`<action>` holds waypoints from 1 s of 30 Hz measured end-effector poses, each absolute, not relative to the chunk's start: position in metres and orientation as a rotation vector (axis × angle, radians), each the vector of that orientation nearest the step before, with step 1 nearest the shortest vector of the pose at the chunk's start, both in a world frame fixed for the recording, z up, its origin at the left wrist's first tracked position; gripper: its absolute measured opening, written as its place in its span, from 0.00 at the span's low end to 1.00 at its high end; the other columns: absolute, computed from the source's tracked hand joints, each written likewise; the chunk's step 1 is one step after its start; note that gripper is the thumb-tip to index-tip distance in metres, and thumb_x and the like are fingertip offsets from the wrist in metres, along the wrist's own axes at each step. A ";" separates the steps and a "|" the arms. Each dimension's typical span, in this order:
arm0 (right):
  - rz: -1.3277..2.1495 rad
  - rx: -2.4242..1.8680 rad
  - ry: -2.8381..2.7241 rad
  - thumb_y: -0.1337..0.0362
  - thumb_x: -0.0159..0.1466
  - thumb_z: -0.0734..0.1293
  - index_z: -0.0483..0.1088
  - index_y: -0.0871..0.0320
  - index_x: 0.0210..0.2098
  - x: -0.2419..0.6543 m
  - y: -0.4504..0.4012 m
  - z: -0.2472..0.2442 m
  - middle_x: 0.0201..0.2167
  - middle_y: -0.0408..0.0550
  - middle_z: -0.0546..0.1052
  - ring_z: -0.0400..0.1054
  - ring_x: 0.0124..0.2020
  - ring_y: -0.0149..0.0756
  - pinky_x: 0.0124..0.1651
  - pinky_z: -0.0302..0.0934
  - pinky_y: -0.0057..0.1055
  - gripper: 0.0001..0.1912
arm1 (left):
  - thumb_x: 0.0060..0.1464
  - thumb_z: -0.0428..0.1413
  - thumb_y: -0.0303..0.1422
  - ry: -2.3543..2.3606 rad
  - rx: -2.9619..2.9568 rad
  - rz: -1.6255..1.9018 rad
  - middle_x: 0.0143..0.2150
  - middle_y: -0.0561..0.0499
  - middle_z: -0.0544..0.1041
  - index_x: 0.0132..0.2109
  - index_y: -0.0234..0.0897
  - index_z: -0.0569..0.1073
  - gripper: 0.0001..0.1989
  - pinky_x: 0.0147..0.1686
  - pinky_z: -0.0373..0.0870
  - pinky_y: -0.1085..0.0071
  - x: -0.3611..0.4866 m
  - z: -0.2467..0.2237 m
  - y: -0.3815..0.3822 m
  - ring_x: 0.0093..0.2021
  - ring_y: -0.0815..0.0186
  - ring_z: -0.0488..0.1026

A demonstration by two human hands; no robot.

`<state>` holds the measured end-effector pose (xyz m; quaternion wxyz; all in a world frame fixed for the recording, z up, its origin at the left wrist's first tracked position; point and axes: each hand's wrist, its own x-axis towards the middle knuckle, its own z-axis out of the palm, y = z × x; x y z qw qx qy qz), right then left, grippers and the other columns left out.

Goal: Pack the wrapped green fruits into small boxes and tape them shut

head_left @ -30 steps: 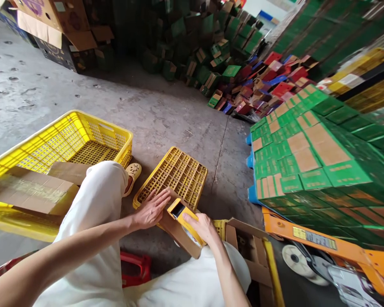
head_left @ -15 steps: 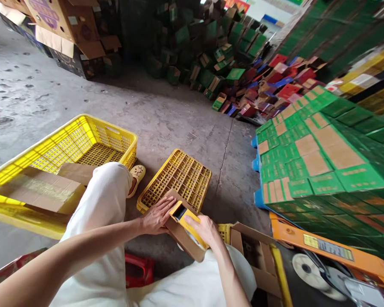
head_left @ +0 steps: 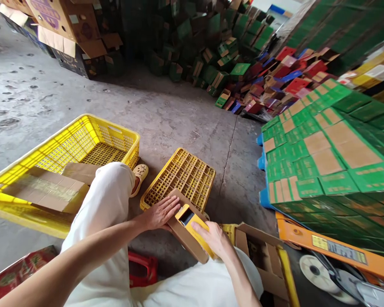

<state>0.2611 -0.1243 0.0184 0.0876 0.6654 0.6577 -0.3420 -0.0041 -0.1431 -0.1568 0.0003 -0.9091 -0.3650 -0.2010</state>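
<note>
A narrow brown cardboard box (head_left: 192,243) lies slanted over the lap, against the right thigh. My left hand (head_left: 162,212) rests flat on its far end, fingers stretched out. On the box's upper side is a yellow tool (head_left: 196,232) with a dark window near its front end. My right hand (head_left: 211,236) is wrapped round the tool's near part, the thumb along its top. The underside of the box is hidden.
A large yellow crate (head_left: 112,132) with cardboard inside stands at left. An upturned yellow crate (head_left: 187,175) lies ahead. An open carton (head_left: 272,260), orange pallet jack (head_left: 339,251) and stacked green boxes (head_left: 336,179) are at right. Something red (head_left: 147,266) sits between the legs.
The view has shifted slightly, so the surroundings appear a little further left or right. Both hands remain on the box and tool, with only a slight shift.
</note>
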 end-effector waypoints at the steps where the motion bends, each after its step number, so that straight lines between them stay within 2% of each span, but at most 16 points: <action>1: -1.024 1.988 1.957 0.43 0.72 0.66 0.74 0.55 0.31 0.265 -0.125 0.017 0.34 0.54 0.84 0.78 0.39 0.46 0.39 0.62 0.34 0.24 | 0.63 0.57 0.65 -1.148 -2.860 -0.621 0.81 0.26 0.53 0.81 0.21 0.53 0.59 0.79 0.55 0.43 -0.004 -0.157 -0.143 0.82 0.39 0.49; 8: -0.975 2.018 1.927 0.45 0.72 0.66 0.71 0.54 0.29 0.270 -0.130 0.015 0.32 0.54 0.82 0.78 0.38 0.46 0.39 0.60 0.34 0.22 | 0.63 0.59 0.64 -1.176 -2.860 -0.556 0.82 0.27 0.52 0.81 0.24 0.51 0.58 0.80 0.52 0.43 -0.001 -0.153 -0.146 0.82 0.39 0.49; 13: -0.915 2.003 1.952 0.47 0.72 0.66 0.72 0.55 0.30 0.265 -0.132 0.013 0.32 0.55 0.83 0.78 0.38 0.47 0.38 0.59 0.34 0.21 | 0.60 0.64 0.62 -1.230 -2.843 -0.548 0.82 0.25 0.49 0.82 0.26 0.49 0.62 0.78 0.54 0.41 0.005 -0.153 -0.149 0.82 0.35 0.49; 16: -0.922 1.988 1.971 0.48 0.72 0.66 0.73 0.57 0.30 0.264 -0.132 0.011 0.32 0.57 0.83 0.79 0.38 0.47 0.37 0.59 0.34 0.21 | 0.59 0.66 0.61 -1.209 -2.901 -0.557 0.82 0.26 0.51 0.82 0.26 0.48 0.62 0.78 0.55 0.44 0.009 -0.153 -0.150 0.82 0.38 0.50; 20: -0.948 2.002 1.940 0.48 0.72 0.67 0.75 0.59 0.31 0.264 -0.130 0.010 0.33 0.60 0.83 0.79 0.38 0.49 0.37 0.59 0.35 0.22 | 0.62 0.64 0.58 -1.136 -2.958 -0.652 0.82 0.29 0.52 0.83 0.26 0.45 0.60 0.79 0.54 0.50 0.013 -0.152 -0.150 0.83 0.45 0.49; 25: -0.898 1.994 1.962 0.47 0.72 0.67 0.75 0.58 0.32 0.260 -0.130 0.015 0.35 0.62 0.84 0.80 0.41 0.52 0.39 0.59 0.36 0.22 | 0.65 0.60 0.60 -1.137 -2.953 -0.691 0.81 0.28 0.53 0.83 0.25 0.44 0.59 0.78 0.55 0.49 0.014 -0.155 -0.146 0.83 0.45 0.50; 30: -0.913 2.010 1.975 0.46 0.72 0.67 0.74 0.56 0.30 0.259 -0.136 0.018 0.36 0.61 0.85 0.79 0.40 0.51 0.38 0.59 0.36 0.22 | 0.64 0.59 0.63 -1.114 -2.973 -0.652 0.81 0.28 0.55 0.82 0.25 0.48 0.58 0.79 0.55 0.49 0.012 -0.159 -0.143 0.82 0.45 0.51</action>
